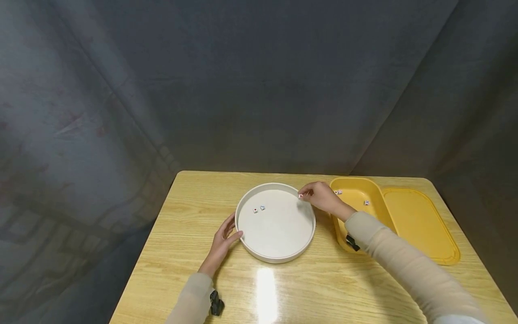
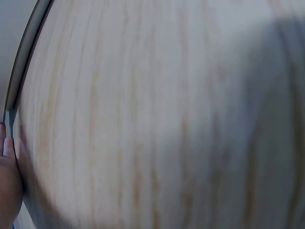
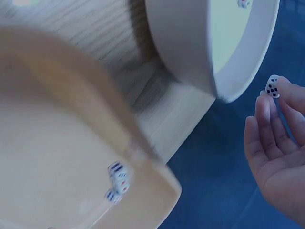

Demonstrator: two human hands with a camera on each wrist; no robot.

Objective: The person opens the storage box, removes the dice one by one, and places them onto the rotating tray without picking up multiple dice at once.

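Right hand (image 1: pixel 321 196) pinching die (image 3: pixel 272 86) at fingertips over white tray (image 1: pixel 247 204) right rim, no long axis. Left hand (image 1: pixel 224 238) flat against tray's left rim. Two dice (image 1: pixel 259 209) inside; yellow bin (image 1: pixel 356 191) right.

Head view looks down from afar; both wrist views sit close, sharing the table (image 1: pixel 323 279).

Curtained recording booth: grey backdrop (image 1: pixel 259 90), wooden table (image 1: pixel 323 288).

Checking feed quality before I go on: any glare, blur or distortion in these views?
Head view: sharp, a bright glare patch on the table in front of the white tray, edges bowed by the wide lens. Left wrist view: blurred wood grain, hardly usable. Right wrist view: yellow container smeared, the pinched die clear.
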